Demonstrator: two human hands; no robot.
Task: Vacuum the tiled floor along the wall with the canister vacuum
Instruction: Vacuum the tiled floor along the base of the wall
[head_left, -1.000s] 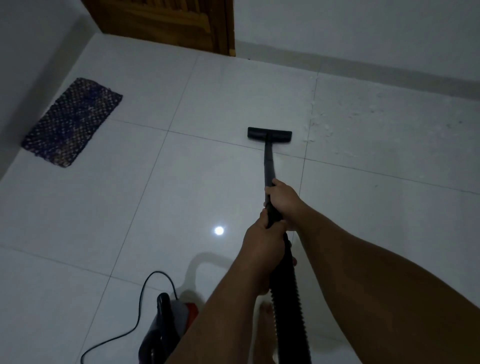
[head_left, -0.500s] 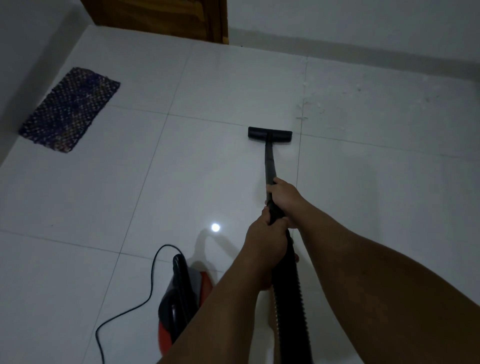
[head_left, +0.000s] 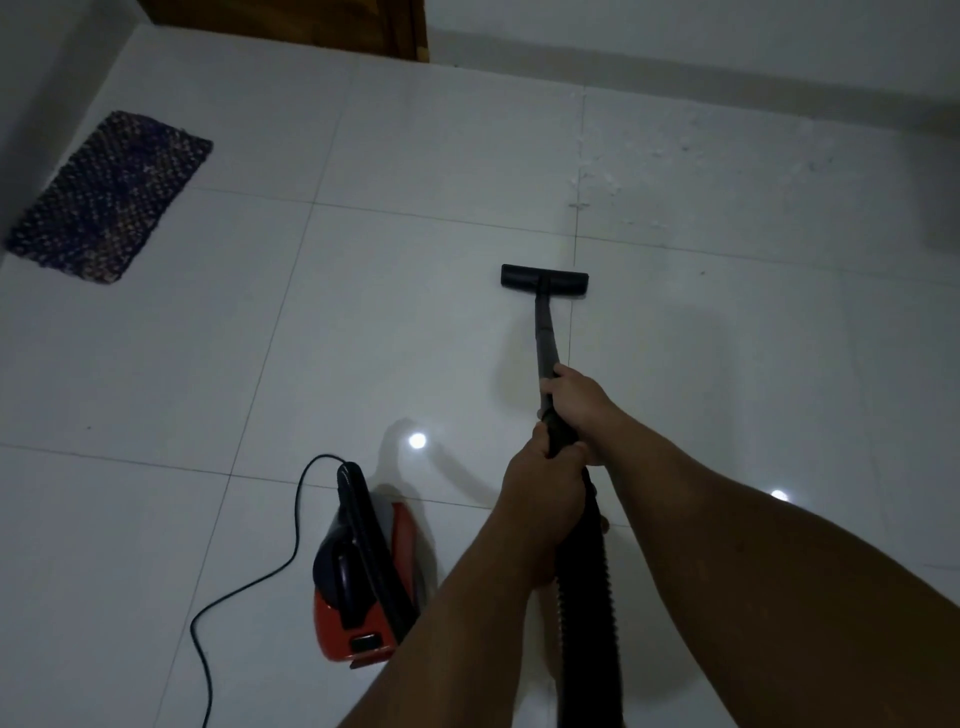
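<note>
**Floor, vacuum and hands: stock at this moment**

White tiled floor, glossy, large square tiles, grey grout lines; two small bright light reflections. Pale wall along the far edge, with dusty specks on the tiles near it at upper right. Brown wooden door, bottom part only, at top.

Dark woven mat, rectangular, at far left beside the side wall.

Canister vacuum, red and black, on the floor at lower centre, just left of the left forearm. Black power cord curving from its far end down to the bottom edge.

Black ribbed hose rising from the bottom edge between the forearms. Black wand, straight, angled forward and down. Black floor nozzle, flat on a tile, well short of the far wall, just left of a grout line.

Right hand, wrapped round the wand, farther forward. Left hand, wrapped round the hose handle just behind, touching the right.
</note>
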